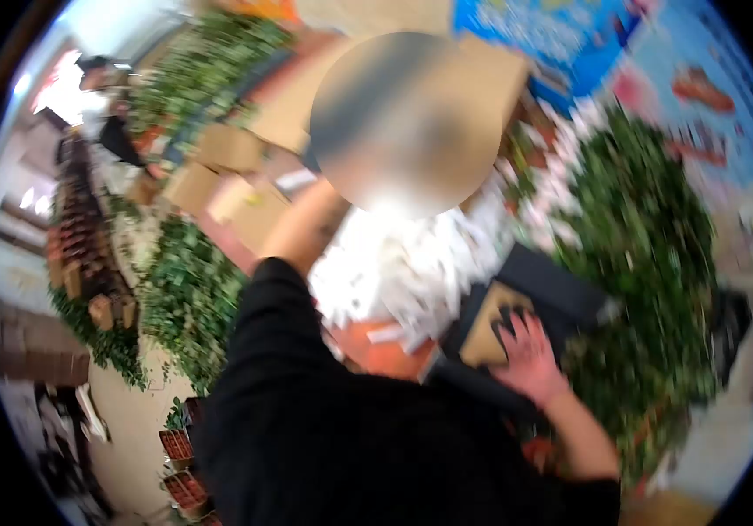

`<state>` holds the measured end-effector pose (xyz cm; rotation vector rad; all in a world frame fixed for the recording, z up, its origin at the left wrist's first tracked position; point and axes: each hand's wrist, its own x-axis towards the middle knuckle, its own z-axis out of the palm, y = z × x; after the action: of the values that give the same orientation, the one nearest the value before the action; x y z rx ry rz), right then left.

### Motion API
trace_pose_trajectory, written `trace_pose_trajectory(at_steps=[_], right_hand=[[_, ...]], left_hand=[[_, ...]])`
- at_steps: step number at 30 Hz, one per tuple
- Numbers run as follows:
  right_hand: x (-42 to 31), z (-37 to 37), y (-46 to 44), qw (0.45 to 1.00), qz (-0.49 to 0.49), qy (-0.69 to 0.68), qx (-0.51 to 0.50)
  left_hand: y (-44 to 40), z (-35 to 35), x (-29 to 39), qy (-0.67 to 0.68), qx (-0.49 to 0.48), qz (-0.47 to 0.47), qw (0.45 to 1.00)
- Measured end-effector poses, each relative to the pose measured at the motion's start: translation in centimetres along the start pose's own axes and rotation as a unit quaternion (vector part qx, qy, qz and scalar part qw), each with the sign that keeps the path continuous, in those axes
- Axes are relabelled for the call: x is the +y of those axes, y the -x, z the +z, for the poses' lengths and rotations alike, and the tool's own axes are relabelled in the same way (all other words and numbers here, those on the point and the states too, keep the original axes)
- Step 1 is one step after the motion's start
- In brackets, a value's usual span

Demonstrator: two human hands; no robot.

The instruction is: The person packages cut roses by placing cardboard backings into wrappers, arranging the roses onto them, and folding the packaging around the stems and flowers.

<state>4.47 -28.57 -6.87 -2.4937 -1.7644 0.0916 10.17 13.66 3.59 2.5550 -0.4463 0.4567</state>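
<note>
My right hand (530,355) lies with its fingers spread on a brown panel (484,329) framed by a black box or tray (556,285). Nothing shows in its grip. My left arm reaches forward past a heap of white strips (403,263), and my left hand is hidden by a round blurred patch. The white heap rests over something orange (385,351), just left of the black box.
Green leafy bundles (648,263) fill the right side, and more foliage (188,294) lies at the left. Cardboard (293,96) and a blue printed bag (560,39) are at the top. Another person (105,123) stands at the far upper left.
</note>
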Motion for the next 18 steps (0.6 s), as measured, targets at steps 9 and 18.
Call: trace_pose_trajectory(at_steps=[9,18], right_hand=[[-1.1,-3.4,-3.1,0.974,0.049,0.038,-0.216],[-0.8,-2.7,-2.9,0.984,0.042,0.035,-0.169]], left_hand=[[12.3,9.3,9.3,0.681,0.327,-0.229,0.614],[10.3,17.0,12.4,0.703,0.494,-0.172,0.482]])
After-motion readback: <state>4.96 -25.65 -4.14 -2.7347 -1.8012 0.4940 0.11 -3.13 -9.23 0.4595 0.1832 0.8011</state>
